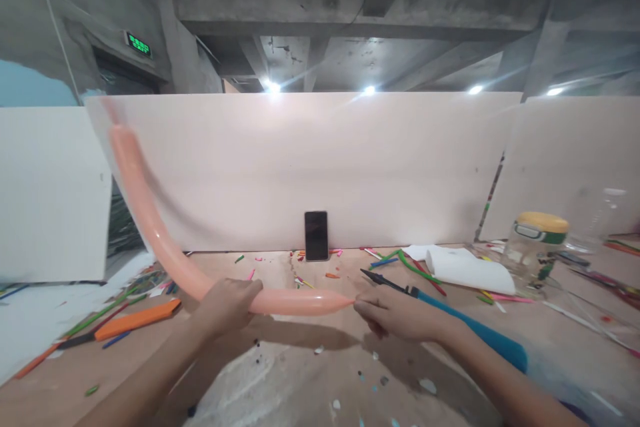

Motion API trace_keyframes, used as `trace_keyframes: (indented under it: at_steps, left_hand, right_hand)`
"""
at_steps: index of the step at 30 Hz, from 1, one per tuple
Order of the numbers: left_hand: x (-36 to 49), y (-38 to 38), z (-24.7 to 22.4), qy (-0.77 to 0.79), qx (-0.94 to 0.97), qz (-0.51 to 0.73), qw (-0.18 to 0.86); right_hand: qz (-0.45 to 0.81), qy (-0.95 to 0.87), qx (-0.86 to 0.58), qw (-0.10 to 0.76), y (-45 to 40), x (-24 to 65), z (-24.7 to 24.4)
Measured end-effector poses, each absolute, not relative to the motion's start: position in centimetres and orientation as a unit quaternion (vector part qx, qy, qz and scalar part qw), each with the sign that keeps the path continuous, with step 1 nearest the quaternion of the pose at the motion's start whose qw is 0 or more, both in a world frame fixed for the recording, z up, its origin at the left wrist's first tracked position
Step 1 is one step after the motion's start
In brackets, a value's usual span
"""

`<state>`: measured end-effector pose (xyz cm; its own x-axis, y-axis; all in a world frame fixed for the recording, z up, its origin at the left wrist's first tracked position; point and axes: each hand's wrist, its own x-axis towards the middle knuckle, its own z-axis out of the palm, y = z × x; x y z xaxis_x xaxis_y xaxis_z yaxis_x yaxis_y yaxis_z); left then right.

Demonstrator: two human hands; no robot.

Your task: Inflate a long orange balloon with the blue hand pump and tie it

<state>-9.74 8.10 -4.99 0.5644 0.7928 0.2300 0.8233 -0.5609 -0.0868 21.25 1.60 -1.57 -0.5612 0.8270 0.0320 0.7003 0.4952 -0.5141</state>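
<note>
A long pink modelling balloon (305, 302) is held above the table, its inflated body curving up to the far left and ending in a limp tip. My left hand (230, 300) is wrapped round its middle. My right hand (377, 312) pinches the thin end on the right, where the balloon narrows. Just behind and beneath my right forearm lies a blue balloon pump (470, 325) with a black nozzle pointing left; my forearm hides part of it.
A phone (317, 235) leans upright against the white partition (300, 160). An orange-handled cutter (137, 320) lies at left. On the right are a paper roll (470, 269) and a yellow-lidded jar (535, 250). Uninflated balloons and scraps litter the table.
</note>
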Motion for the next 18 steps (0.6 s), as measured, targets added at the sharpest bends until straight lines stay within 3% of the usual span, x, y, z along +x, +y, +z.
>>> trace_keyframes:
  at_steps: [4, 7, 11, 18]
  left_hand:
    - [-10.0, 8.2, -3.0, -0.407, -0.901, -0.068, 0.136]
    - [-10.6, 8.0, -2.0, -0.458, -0.872, -0.066, 0.162]
    - [-12.9, 7.7, -1.2, -0.472, -0.866, -0.021, 0.166]
    - [-13.2, 6.1, 0.3, -0.480, -0.851, -0.124, 0.172]
  right_hand:
    - [0.234, -0.828, -0.481, 0.166, 1.1, 22.9, -0.3]
    - [0.213, -0.798, -0.526, 0.200, 0.8, 24.5, 0.4]
    - [0.196, -0.798, -0.541, 0.179, -0.3, 26.3, 1.0]
    - [0.166, -0.814, -0.524, 0.186, -1.3, 24.2, 0.5]
